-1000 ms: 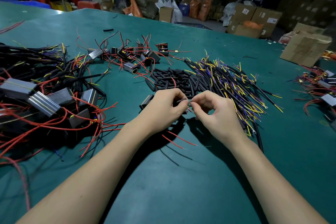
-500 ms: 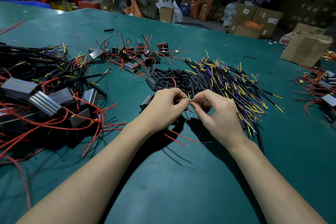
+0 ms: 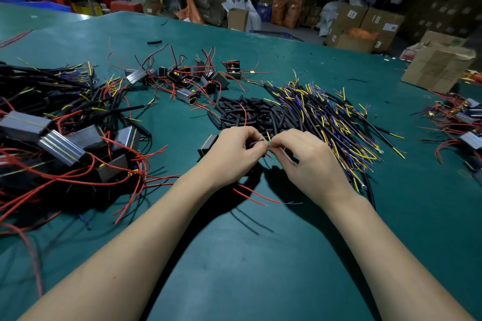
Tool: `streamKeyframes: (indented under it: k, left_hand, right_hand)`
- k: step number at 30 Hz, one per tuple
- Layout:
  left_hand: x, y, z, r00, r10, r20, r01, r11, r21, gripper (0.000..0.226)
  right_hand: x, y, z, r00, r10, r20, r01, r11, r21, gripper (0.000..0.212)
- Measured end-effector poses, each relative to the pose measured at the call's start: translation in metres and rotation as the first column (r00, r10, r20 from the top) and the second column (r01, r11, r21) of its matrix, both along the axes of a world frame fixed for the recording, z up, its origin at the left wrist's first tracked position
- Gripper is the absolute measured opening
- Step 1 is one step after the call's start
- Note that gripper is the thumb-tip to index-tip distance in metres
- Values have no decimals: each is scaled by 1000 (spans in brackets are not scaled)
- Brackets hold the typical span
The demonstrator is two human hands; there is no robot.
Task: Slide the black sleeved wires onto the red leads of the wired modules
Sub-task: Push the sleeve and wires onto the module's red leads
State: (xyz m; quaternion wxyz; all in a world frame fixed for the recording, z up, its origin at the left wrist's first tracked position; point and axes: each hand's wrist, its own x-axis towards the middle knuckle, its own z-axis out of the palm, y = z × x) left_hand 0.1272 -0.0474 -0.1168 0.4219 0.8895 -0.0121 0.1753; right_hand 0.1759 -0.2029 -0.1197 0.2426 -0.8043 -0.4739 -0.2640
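Observation:
My left hand (image 3: 234, 154) pinches a short black sleeved wire (image 3: 257, 142) between thumb and fingers. My right hand (image 3: 310, 161) pinches the tip of a thin red lead right at the sleeve's end, fingertips nearly touching my left. A small module (image 3: 208, 144) lies just left of my left hand, and its red leads (image 3: 257, 197) trail out below my wrists. Behind my hands lies a pile of black sleeves (image 3: 255, 113), and to its right a heap of black sleeved wires with yellow and purple ends (image 3: 339, 122).
A big tangle of metal modules with red leads and black wires (image 3: 60, 138) fills the left of the green table (image 3: 247, 268). More small modules (image 3: 187, 78) lie at the back. A further module pile (image 3: 459, 122) and a cardboard box (image 3: 438, 65) sit at the right.
Both hands stay together at the same spot. My right fingers have shifted slightly on the red lead at the sleeve's end.

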Motion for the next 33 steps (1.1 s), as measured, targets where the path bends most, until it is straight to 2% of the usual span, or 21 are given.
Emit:
streamKeyframes:
  k: [2, 5, 8, 14, 17, 21, 27, 33]
  left_hand:
    - [0, 1, 0, 1000, -2, 17, 2, 1000, 4, 14]
    - [1, 5, 2, 1000, -9, 29, 8, 999, 41, 10]
    - [-2, 9, 6, 998, -59, 4, 59, 995, 77, 7]
    - [-5, 17, 15, 992, -100, -81, 111, 982, 150, 22]
    - [-5, 16, 15, 995, -91, -30, 94, 987, 131, 20]
    - [-4, 14, 16, 997, -69, 19, 69, 997, 19, 10]
    - [-4, 15, 16, 996, -82, 43, 81, 996, 26, 6]
    - [-3, 16, 14, 998, -43, 39, 44, 998, -32, 6]
  right_hand:
    - [-1, 0, -1, 993, 23, -115, -17, 999, 50, 2]
    - [2, -4, -1, 941, 14, -337, 43, 986, 160, 11]
    - [6, -11, 0, 890, -14, -456, 96, 983, 156, 5]
    - [7, -13, 3, 871, -28, -490, 118, 981, 154, 7]
    - [6, -12, 5, 880, -23, -475, 111, 981, 158, 9]
    - [4, -12, 8, 897, -18, -442, 96, 983, 155, 9]
    - [2, -13, 14, 924, 6, -382, 58, 986, 156, 6]
    - [1, -13, 16, 902, 32, -431, 62, 977, 202, 12]
